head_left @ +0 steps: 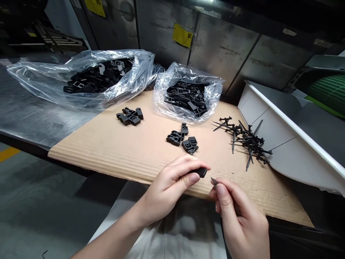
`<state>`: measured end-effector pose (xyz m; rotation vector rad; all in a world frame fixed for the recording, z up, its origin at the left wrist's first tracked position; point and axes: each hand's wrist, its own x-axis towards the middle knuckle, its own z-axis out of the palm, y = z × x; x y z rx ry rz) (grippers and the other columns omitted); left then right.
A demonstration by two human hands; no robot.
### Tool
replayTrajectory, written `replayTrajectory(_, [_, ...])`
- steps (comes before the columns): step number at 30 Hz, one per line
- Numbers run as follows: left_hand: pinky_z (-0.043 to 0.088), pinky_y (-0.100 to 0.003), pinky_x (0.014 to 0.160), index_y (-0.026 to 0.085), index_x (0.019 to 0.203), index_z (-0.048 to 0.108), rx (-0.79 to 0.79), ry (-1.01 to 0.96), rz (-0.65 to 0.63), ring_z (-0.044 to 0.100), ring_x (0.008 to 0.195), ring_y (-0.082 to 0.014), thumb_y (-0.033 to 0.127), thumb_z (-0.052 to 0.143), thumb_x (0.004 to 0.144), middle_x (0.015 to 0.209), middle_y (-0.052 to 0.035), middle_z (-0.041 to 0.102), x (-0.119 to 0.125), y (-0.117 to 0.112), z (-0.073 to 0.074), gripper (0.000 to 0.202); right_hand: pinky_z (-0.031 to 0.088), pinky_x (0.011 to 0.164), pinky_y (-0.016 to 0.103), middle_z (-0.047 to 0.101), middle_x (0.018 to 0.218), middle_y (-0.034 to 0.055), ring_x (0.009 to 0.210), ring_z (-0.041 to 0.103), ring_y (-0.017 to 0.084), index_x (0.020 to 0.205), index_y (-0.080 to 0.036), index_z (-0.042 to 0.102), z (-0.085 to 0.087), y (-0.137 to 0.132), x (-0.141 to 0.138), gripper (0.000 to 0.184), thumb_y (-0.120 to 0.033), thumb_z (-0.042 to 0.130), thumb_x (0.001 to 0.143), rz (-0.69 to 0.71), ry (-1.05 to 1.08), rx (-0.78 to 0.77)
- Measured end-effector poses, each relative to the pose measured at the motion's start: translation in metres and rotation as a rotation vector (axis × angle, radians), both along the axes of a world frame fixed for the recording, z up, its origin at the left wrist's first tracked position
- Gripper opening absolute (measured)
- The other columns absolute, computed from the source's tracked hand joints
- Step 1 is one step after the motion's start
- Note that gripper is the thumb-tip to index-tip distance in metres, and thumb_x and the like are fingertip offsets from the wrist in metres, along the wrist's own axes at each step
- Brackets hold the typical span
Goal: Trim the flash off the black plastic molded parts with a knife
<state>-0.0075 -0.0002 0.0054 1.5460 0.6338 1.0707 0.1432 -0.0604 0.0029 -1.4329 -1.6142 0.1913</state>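
Note:
Between thumb and fingers, my left hand (172,183) pinches a small black plastic part (202,172), one end of it sticking out to the right. Just right of that, my right hand (239,212) is closed on a small pointed blade (214,181); its tip points up and left towards the part, with a narrow gap between them. The rest of the blade is hidden in the fingers. Beyond my hands, several similar black parts (175,137) lie on the cardboard sheet (99,149). Another cluster of black parts (130,116) sits farther left.
Two open clear plastic bags, the left bag (35,77) and the middle bag (214,104), hold heaps of black parts. Thin black sprues (250,142) lie tangled at the right, beside a white bin wall (302,151). A metal panel (161,32) stands behind.

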Motion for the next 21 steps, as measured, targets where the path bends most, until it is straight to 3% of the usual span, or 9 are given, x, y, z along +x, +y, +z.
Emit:
replayTrajectory(8, [0.038, -0.022, 0.088, 0.023, 0.102, 0.065, 0.03, -0.007, -0.014, 0.052, 0.097, -0.0154, 0.015, 0.047, 0.088, 0.097, -0.0022, 0.058, 0.001, 0.001, -0.001, 0.024, 0.048, 0.06, 0.015, 0.065, 0.073, 0.0023, 0.061, 0.061, 0.009, 0.09, -0.015, 0.061, 0.008, 0.009, 0.0, 0.014, -0.009, 0.051, 0.083, 0.07, -0.131, 0.102])
replayTrajectory(15, [0.038, -0.02, 0.087, 0.018, 0.101, 0.065, 0.096, 0.041, 0.022, 0.053, 0.095, -0.0151, 0.013, 0.048, 0.088, 0.095, -0.004, 0.057, 0.0, -0.001, -0.001, 0.022, 0.043, 0.046, 0.017, 0.055, 0.057, -0.0019, 0.048, 0.055, 0.01, 0.083, -0.018, 0.063, 0.014, 0.01, 0.005, 0.017, -0.018, 0.047, 0.085, 0.111, -0.087, -0.102])
replayTrajectory(21, [0.039, -0.02, 0.086, 0.016, 0.101, 0.064, 0.146, 0.055, 0.042, 0.053, 0.094, -0.0144, 0.012, 0.047, 0.088, 0.095, -0.0041, 0.057, 0.002, 0.0, -0.004, 0.022, 0.04, 0.047, 0.016, 0.05, 0.055, -0.0027, 0.047, 0.051, 0.009, 0.071, -0.019, 0.056, 0.013, 0.009, 0.003, 0.019, -0.02, 0.045, 0.087, 0.147, -0.026, -0.183])
